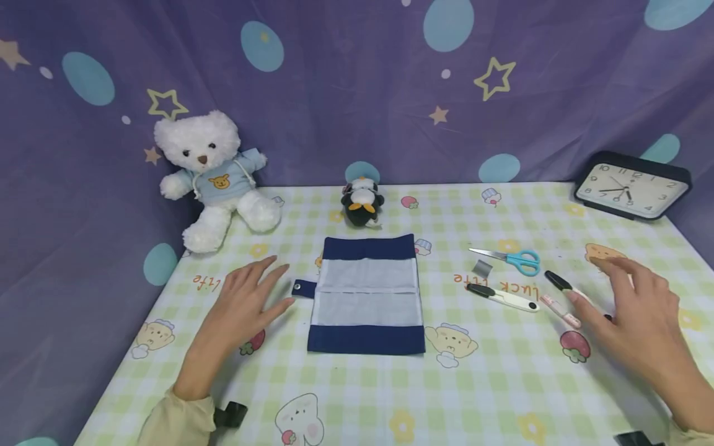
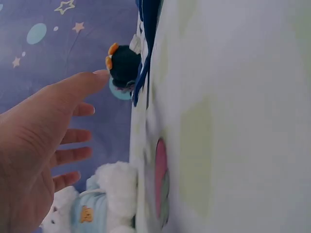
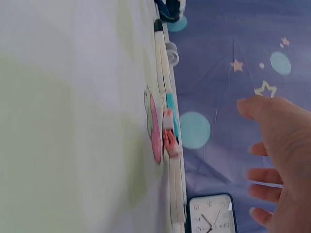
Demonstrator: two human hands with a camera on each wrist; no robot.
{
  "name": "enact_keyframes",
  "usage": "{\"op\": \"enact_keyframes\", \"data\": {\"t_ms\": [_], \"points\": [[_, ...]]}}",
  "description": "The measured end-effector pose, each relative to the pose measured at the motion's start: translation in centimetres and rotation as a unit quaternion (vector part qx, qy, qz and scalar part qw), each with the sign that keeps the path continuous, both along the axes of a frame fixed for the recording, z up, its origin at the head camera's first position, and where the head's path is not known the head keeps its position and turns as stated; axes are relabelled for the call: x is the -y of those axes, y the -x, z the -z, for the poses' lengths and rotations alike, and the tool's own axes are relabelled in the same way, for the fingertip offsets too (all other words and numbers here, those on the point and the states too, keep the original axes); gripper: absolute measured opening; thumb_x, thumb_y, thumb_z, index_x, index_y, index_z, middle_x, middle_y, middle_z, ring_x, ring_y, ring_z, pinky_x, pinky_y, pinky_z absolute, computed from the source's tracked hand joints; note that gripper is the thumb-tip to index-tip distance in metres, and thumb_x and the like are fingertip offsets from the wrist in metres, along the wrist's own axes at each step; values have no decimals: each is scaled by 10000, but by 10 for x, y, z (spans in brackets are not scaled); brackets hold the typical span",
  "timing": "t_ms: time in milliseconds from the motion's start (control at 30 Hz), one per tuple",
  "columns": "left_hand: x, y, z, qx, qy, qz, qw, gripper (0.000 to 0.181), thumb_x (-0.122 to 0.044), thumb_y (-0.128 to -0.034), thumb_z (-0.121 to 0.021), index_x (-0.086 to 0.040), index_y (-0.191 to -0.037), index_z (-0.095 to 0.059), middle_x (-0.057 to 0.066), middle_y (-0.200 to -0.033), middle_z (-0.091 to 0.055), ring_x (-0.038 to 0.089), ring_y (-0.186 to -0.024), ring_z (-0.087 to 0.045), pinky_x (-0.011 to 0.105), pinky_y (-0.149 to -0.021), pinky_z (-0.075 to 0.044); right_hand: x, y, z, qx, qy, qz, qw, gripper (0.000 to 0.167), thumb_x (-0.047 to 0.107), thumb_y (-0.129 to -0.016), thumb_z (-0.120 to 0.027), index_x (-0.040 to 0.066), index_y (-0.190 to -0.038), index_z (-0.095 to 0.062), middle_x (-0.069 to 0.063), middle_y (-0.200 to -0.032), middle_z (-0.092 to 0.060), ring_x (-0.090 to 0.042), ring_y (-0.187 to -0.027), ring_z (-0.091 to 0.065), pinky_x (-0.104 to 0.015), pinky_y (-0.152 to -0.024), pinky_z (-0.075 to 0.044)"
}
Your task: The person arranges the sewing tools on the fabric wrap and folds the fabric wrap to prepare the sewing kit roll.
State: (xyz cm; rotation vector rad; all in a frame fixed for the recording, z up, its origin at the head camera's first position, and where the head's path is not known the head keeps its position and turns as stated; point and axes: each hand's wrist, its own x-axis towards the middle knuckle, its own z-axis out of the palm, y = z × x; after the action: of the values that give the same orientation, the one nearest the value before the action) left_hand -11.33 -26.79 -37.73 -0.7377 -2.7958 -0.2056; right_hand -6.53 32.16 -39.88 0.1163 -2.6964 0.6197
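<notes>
- The white bear (image 1: 209,179) sits at the far left of the checked surface (image 1: 357,396), between 11 and 12 o'clock from the left hand.
- The left hand (image 1: 245,303) hovers above the surface with relaxed, spread fingers and holds nothing; its thumb points to about 3 o'clock.
- The snap strap (image 1: 304,288) juts to 9 o'clock from the pouch, just beside that thumb tip in the head view.
- The navy-and-pale pouch (image 1: 368,275) lies unfolded and flat at 3 o'clock from the left hand, which is the nearer one; its long axis seems to run 12 to 6, though foreshortening leaves doubt.
- The penguin (image 1: 362,201) is just beyond the pouch, at 12 o'clock.
- The small grey piece (image 1: 482,267) lies between the scissors (image 1: 524,255), whose tips point to 9, and the white tool (image 1: 504,298), its black end toward 10.
- The pink-and-white strip (image 1: 560,311) slants from 10 to 4, at 9 o'clock from the right hand.
- The black-tipped tool (image 1: 558,280) shares that slant, partly hidden by the right thumb, and is the item closest to that hand.
- The right hand (image 1: 641,310) is spread and gripping nothing, raised over the surface.
- The clock (image 1: 633,189) stands at 12 o'clock from it.
</notes>
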Motion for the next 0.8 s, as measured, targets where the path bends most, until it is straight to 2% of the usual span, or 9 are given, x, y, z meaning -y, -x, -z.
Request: {"op": "enact_keyframes", "data": {"t_ms": [133,267,500,667,733,800], "points": [[-5,10,6,242,-474,156,9985,551,-349,-939,-778,-49,-1376,-625,203,-1395,-567,452,-1260,-527,642,-996,-387,-9,-2,6,-57,207,127,9997,488,259,-951,-722,-39,-1311,-585,-355,-1264,-514,-615,-1137,-406,-726,-898,-236],[-7,17,13,528,-1003,248,9932,500,-323,-928,-802,-57,-1327,-662,155,-1325,-621,404,-1232,-565,614,-1009,-400,-18,-5,12,310,210,222,9991,406,243,-986,-693,-60,-1239,-598,-344,-1166,-547,-564,-1077,-454,-676,-882,-288],[-11,23,21,950,-1321,170,9865,436,-337,-947,-781,-94,-1297,-687,111,-1296,-641,363,-1228,-572,602,-1044,-383,-31,-6,19,1030,24,380,9940,394,217,-989,-700,-102,-1195,-594,-288,-994,-596,-471,-918,-538,-592,-760,-377],[-14,25,25,1544,-1846,165,9705,395,-322,-966,-765,-131,-1302,-688,60,-1317,-618,319,-1250,-552,574,-1036,-412,-37,-6,22,1313,-139,592,9895,370,158,-942,-745,-124,-1132,-600,-196,-859,-601,-330,-756,-532,-449,-653,-382],[-14,26,27,1695,-2046,185,9639,365,-292,-957,-778,-140,-1279,-700,46,-1299,-618,306,-1241,-553,557,-1023,-434,-39,-7,24,1325,-147,626,9891,358,138,-923,-763,-123,-1109,-603,-174,-832,-603,-286,-720,-514,-413,-637,-364],[-13,27,29,1739,-2160,221,9605,337,-264,-943,-795,-149,-1249,-713,41,-1274,-625,304,-1226,-556,561,-1032,-417,-41,-7,26,1342,-136,632,9888,344,126,-912,-773,-121,-1087,-609,-158,-818,-605,-260,-703,-506,-401,-627,-362]]}}
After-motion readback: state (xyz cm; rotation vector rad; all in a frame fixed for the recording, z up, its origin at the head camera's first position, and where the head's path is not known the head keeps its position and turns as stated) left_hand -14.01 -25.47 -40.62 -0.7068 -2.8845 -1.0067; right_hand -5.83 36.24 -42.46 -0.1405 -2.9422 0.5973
